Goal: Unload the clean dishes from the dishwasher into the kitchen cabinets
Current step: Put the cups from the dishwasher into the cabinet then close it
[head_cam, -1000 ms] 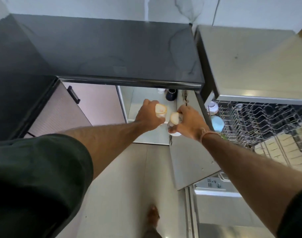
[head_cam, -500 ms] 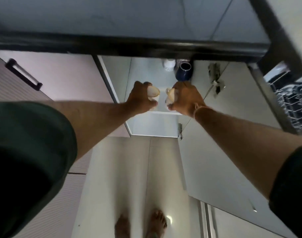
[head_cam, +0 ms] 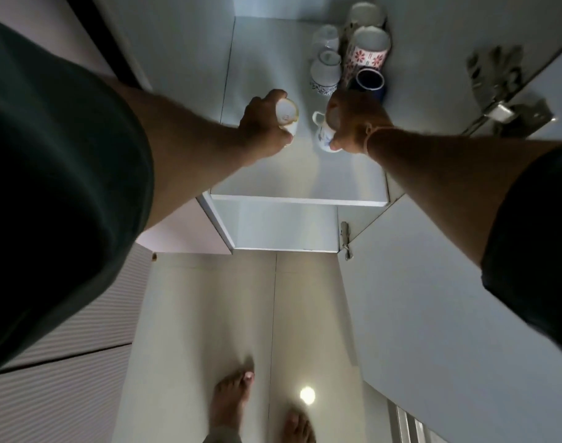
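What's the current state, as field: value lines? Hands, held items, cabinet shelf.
left hand: grips gold-rimmed cup, over the shelf
right hand: grips blue-patterned cup, handle toward the other cup
cups touching shelf: cannot tell
shelf back right: floral mug, dark blue mug, small white cups, grouped close together
cabinet door: open, on the right

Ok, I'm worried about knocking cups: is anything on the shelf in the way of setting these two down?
Nothing visible. The shelf is bare below the gold-rimmed cup in the left hand and the blue-patterned cup in the right hand; the dark blue mug stands just behind.
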Demonstrator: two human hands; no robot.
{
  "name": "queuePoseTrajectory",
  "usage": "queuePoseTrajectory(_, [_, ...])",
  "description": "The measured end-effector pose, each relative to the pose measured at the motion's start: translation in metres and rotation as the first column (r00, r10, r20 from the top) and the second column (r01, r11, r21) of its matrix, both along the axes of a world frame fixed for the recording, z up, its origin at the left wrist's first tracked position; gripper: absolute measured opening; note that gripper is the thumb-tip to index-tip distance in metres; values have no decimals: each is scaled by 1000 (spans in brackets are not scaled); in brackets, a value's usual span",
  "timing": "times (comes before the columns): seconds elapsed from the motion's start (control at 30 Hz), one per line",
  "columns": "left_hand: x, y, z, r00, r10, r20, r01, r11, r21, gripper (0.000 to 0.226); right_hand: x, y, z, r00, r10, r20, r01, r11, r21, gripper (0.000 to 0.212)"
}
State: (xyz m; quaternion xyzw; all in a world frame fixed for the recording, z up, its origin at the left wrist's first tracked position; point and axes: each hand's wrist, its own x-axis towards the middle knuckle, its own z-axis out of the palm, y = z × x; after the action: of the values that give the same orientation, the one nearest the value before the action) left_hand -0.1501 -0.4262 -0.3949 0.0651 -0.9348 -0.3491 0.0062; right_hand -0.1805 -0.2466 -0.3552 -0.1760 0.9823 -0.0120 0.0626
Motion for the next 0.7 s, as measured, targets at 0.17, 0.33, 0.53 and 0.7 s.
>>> queuePoseTrajectory(0.17, [-20,4,-9,1000,-11,-13,12,1000,9,79,-25,-3,-4,983,166,-83,-142,961,237,56])
queuePoseTrajectory(0.33, [-31,10,-16,1000,3,-13,-2,999,47,78,-42,-13,-16,964,206,-168,-143,934,326,53])
queuePoseTrajectory(0.53, [-45,12,-12,999,30,-35,-26,993,114,73,-55,-17,-19,984,34,-175,-1,983,186,60])
queuePoseTrajectory(0.7, [-56,11,-15,998,40,-53,-33,992,121,62,-66,-19,-21,982,44,-182,-10,983,184,57])
